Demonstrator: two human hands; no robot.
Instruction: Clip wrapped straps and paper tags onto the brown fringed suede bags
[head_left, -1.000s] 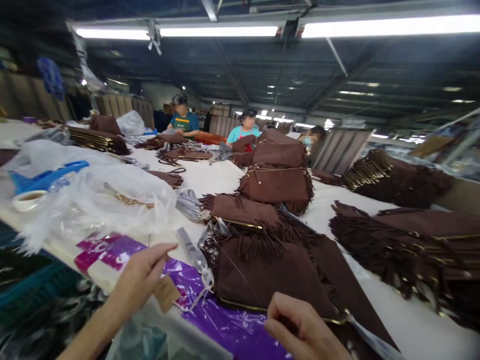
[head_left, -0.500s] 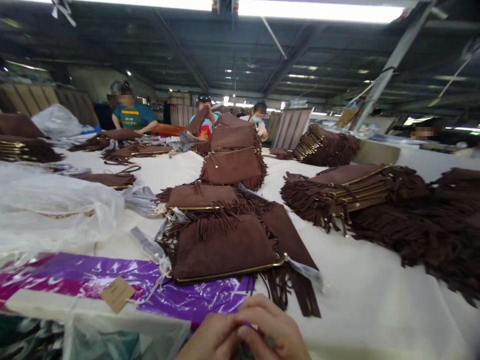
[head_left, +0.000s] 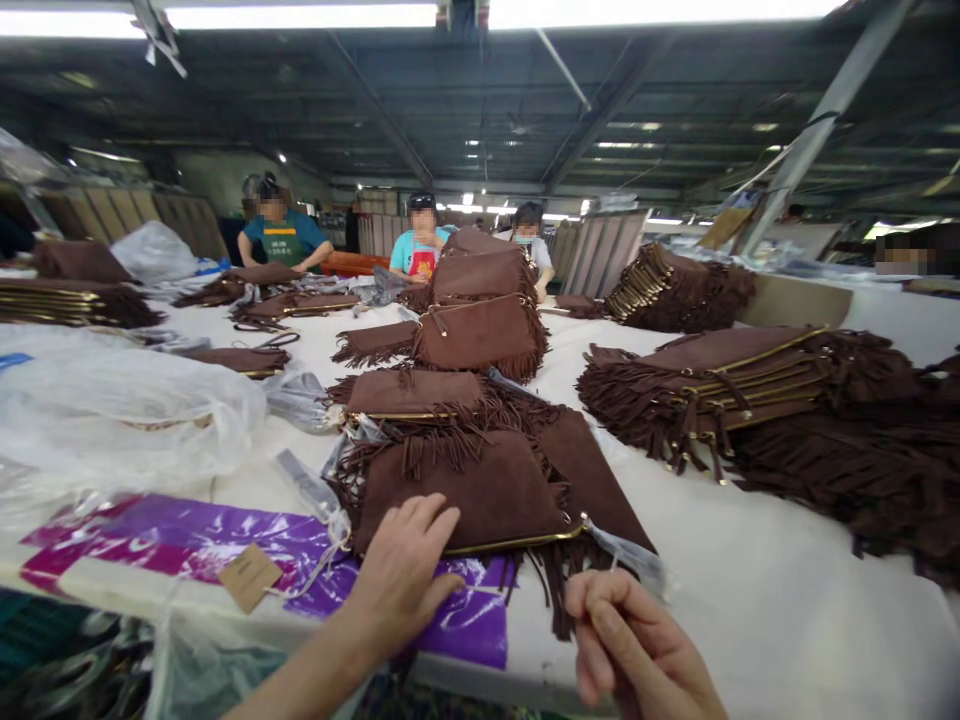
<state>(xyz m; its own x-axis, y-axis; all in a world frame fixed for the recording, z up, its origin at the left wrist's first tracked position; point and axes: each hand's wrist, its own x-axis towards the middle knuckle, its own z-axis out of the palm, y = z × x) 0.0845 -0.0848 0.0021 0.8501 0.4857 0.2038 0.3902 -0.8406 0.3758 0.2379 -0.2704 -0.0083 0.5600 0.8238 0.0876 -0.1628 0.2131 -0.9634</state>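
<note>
A brown fringed pouch [head_left: 480, 490] with a gold zipper along its front edge lies before me on the white-covered table. My left hand [head_left: 405, 570] rests on its lower left part, fingers spread. Near the front edge, my right hand [head_left: 630, 635] is pinched, right of the hanging fringe; what it holds, if anything, is too small to name. A plastic-wrapped zipper pull [head_left: 630, 555] sticks out at the pouch's right corner. Purple plastic [head_left: 472, 620] lies under the left hand, and a cardboard tag [head_left: 250, 577] on a string lies to the left.
Stacks of fringed pouches stand behind [head_left: 480, 335] and at the right [head_left: 720, 370]. Clear plastic bags [head_left: 127, 400] cover the left side. Three people stand across the table. An open plastic bag [head_left: 217, 670] hangs below the table's front edge.
My hands have parted from each other. The left moved up and left onto the pouch and opened; the right moved rightward. A brown fringed piece now lies beside the middle stack.
</note>
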